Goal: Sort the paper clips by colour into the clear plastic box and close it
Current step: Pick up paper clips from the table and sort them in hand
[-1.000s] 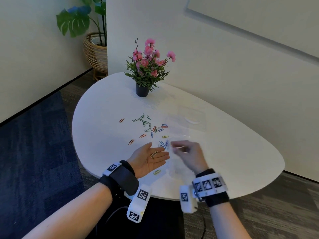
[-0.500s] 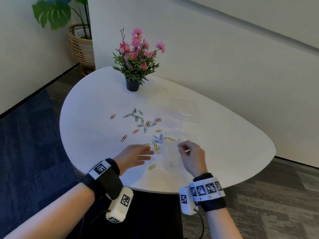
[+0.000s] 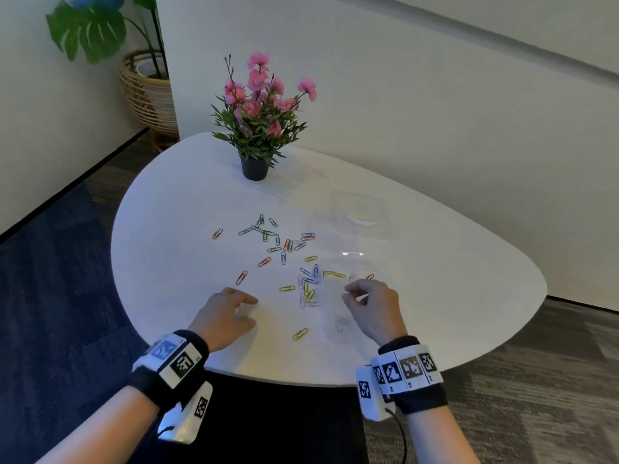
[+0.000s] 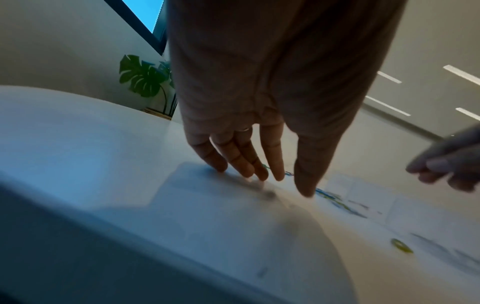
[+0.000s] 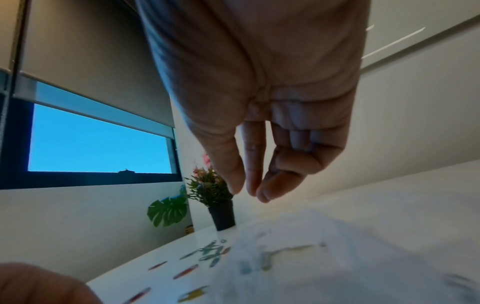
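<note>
On the worktop (image 3: pixel 435 296) the left hand (image 3: pixel 224 316) rests flat with straight fingers, empty, while the right hand (image 3: pixel 371 306) pinches fingertips over the clear plastic box (image 3: pixel 321 316); the nearest loose yellow paper clip (image 3: pixel 300 333) lies between them, long axis diagonal.

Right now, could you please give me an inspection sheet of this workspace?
Surface: white table, rounded.
Job's things: paper clips mostly loose on the table; some lie in the clear plastic box, which is open; its lid lies farther back.
Clutter: potted pink flowers.
Hands: left hand fingertips on the table; right hand over the box, fingers curled, contents unclear.
Cables: black lead from right wrist unit.
Surroundings: monstera in basket, window.
</note>
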Tool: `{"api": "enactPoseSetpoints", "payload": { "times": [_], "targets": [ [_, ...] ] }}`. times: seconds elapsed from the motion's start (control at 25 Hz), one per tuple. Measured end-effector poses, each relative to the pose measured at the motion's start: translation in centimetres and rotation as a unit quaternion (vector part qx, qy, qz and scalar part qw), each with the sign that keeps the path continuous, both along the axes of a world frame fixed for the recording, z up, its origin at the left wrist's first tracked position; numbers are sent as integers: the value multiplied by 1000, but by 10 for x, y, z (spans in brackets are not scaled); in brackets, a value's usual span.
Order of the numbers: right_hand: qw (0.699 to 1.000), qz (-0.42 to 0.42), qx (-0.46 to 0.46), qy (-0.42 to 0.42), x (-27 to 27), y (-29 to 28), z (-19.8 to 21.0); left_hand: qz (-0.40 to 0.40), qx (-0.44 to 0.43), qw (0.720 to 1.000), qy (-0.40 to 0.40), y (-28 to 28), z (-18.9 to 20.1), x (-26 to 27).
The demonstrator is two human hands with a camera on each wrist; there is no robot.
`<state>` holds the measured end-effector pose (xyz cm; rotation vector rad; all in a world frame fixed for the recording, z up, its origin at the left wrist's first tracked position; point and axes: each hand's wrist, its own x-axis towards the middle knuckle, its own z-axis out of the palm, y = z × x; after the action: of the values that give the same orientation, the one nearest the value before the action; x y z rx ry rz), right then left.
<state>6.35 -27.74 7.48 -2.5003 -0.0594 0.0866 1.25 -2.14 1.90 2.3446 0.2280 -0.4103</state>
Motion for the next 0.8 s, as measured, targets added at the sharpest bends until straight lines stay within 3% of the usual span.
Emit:
{"api": "enactPoseSetpoints", "payload": {
  "times": [0.12,0.2,0.52,0.68,0.8],
  "targets": [
    [993,76,-79,41,-3,36,3,-6,8,1000,17,8,-10,1],
    [982,85,-139,93,-10,43,-6,-2,1,1000,12,9,-12,1],
    [979,-2,-174,105,-30,-3,-11,-10,-8,1000,-12,13,-18,-1],
    [991,31,-126,30,-22,26,-1,-3,-14,1000,-24,12,-20,-2],
    [979,81,-163,94,4,65,-5,1,-15,1000,-27,12,-22,-1]
  ]
}}
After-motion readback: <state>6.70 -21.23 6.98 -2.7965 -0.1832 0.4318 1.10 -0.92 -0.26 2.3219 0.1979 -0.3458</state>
